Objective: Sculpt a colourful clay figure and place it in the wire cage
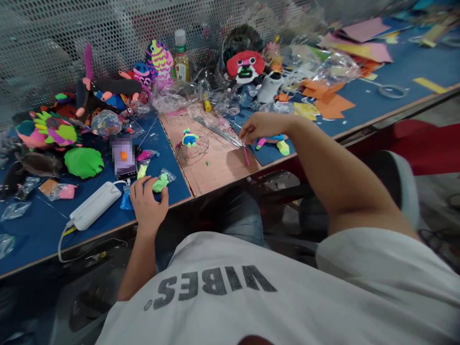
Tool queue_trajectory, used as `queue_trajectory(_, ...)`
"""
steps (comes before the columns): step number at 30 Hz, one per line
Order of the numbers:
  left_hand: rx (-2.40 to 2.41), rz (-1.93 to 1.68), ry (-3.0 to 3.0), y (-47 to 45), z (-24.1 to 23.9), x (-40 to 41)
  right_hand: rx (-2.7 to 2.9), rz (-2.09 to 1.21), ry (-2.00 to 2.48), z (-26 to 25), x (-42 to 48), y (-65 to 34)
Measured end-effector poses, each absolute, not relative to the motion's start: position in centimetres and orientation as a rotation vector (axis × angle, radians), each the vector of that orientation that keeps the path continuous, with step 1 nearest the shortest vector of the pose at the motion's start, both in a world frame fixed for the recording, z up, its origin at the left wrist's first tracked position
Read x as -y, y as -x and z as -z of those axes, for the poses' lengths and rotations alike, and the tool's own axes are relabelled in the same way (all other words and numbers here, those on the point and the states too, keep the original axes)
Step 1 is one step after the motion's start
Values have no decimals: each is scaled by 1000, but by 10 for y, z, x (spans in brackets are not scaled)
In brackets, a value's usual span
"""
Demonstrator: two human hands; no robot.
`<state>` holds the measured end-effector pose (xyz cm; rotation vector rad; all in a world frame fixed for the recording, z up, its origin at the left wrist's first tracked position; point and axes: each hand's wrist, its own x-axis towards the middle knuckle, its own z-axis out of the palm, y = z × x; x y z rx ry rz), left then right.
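My left hand (149,203) rests at the table's front edge with its fingers apart. Beside its thumb and fingertips lies a lump of light green clay (160,183) in a clear wrapper; I cannot tell whether they touch. Over the pink board (223,167), my right hand (257,127) is closed in a pinch on a thin pink stick (247,155) that points downward. Long thin metal rods (219,132) lie on the board just left of this hand. A small blue and green clay figure (189,138) sits farther left on the board.
A white power bank (95,206) with a cable and a phone (124,155) lie left of my left hand. Several clay models, among them a fish (160,64) and a red-headed figure (246,67), line the mesh back wall. Orange paper (330,103) lies at right.
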<state>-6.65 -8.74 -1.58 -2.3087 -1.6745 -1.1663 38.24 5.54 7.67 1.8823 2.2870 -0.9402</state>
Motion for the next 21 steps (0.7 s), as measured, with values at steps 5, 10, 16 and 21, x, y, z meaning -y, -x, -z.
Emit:
queue_trajectory(5, 1696, 1143, 2303, 66, 15, 87, -2294, 807, -1909, -65, -50, -382)
queue_trajectory(10, 1695, 1145, 2280, 65, 14, 86, -2314, 672, -1975, -51, -52, -375)
queue_trajectory(16, 1682, 1147, 2258, 63, 14, 84, -2299, 756, -1936, -49, -52, -379)
queue_trajectory(21, 1673, 1138, 2260, 65, 15, 83, -2274, 813, -1915, -52, -51, -383)
